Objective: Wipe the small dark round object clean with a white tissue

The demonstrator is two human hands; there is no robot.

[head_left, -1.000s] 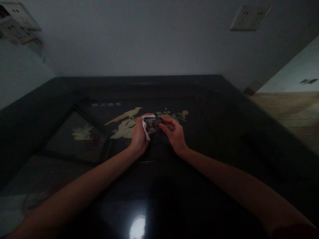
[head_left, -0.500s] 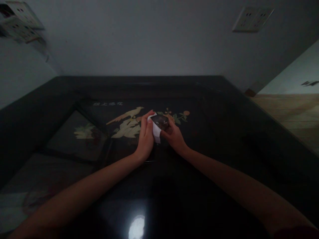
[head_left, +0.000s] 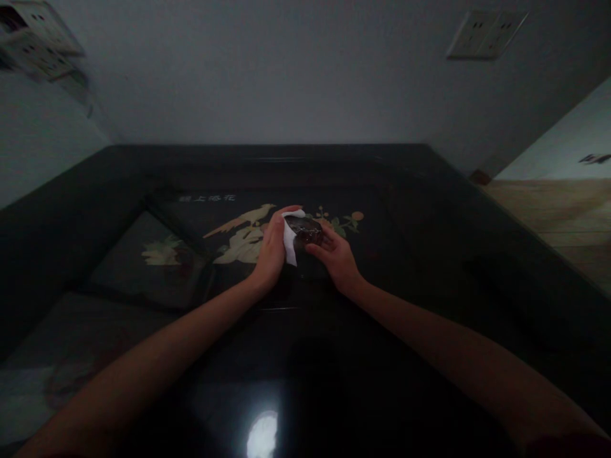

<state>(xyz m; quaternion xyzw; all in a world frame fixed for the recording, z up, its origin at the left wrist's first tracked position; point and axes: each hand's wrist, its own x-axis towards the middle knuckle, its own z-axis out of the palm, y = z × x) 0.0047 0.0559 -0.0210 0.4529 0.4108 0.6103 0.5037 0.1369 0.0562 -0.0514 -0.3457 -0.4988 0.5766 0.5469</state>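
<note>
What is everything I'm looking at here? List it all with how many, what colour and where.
Glossy, see-through-looking object: one, dark, between the hands; identity unclear
Thin sheet of paper or cloth: one, white, against the object's left side
Glossy tabletop: one, black, below the hands
Bird-and-flower picture: one, pale and multicoloured, on the tabletop
Outlet plates: several, whitish, upper left and right
Wall: grey, behind the tabletop
Plank floor: light brown, far right
Left hand: one, bare, holding the sheet
Right hand: one, bare, gripping the object
</note>
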